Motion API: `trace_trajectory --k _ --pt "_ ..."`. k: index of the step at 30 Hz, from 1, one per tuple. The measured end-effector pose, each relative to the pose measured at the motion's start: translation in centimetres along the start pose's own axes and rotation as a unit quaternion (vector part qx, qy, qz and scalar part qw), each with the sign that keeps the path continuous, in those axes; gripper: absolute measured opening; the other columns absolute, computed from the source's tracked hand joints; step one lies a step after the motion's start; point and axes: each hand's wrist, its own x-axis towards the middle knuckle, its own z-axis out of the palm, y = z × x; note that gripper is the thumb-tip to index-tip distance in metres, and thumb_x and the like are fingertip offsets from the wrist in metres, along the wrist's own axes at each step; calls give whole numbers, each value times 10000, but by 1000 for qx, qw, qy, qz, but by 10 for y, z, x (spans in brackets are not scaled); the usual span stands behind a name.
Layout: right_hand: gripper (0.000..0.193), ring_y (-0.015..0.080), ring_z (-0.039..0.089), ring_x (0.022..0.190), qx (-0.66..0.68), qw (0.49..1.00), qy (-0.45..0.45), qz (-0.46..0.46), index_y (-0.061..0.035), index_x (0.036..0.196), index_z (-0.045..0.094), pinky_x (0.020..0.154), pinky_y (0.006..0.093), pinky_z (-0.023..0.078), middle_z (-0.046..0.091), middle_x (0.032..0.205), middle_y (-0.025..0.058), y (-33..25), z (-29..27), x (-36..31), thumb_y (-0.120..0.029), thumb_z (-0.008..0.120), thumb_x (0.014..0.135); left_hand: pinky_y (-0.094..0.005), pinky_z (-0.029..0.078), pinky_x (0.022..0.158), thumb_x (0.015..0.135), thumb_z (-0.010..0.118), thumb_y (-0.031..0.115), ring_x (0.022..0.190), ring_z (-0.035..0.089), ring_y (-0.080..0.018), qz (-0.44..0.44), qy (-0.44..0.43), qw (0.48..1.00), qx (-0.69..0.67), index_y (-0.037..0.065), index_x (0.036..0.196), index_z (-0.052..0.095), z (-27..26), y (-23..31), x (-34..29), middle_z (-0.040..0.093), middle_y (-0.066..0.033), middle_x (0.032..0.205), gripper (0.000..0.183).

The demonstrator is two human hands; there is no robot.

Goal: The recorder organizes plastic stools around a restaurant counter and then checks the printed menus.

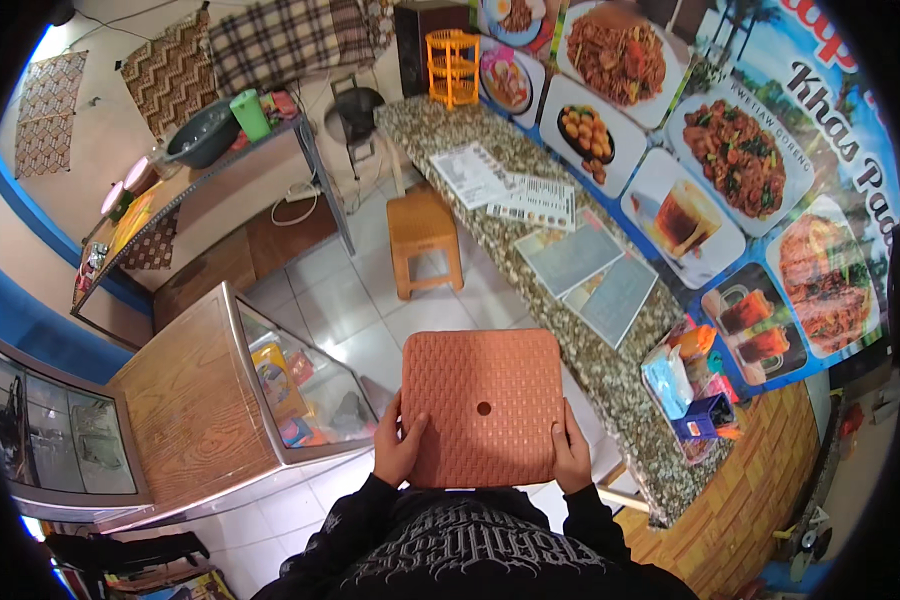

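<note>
A reddish-brown plastic stool [485, 365] with a woven-pattern square seat and a small round hole in its middle is held in front of my body. My left hand [398, 443] grips its left edge, thumb over the top. On the opposite edge, my right hand [571, 452] is closed the same way. The seat hides the stool's legs and most of my fingers. Ahead of it, an orange-brown plastic stool [422, 228] stands on the tiled floor beside the counter.
A granite-topped counter [475, 225] runs along my right, bearing menu sheets [575, 265] and a tissue pack [672, 380]. To the left stand a wood-topped glass cabinet [195, 400] and a shelf table [240, 175] with a dark basin [203, 135]. A food banner [660, 130] hangs behind the counter.
</note>
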Motion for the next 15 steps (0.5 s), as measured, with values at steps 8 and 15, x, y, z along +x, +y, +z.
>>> trace_trajectory --k 8,15 --pt "526 216 483 1341 -30 996 -18 -85 45 1511 336 1102 304 352 500 1473 186 -43 18 51 -210 454 1065 -384 491 1004 925 715 200 1226 586 -278 79 66 994 40 -62 1427 433 -19 65 35 587 -229 1330 633" --pt "692 248 502 1306 -9 987 -34 -158 34 1501 321 1093 350 378 504 1424 206 -40 66 147 -213 668 955 -369 491 993 912 725 171 1193 589 -239 129 88 988 9 -39 1398 458 -30 60 127 592 -184 1313 593"
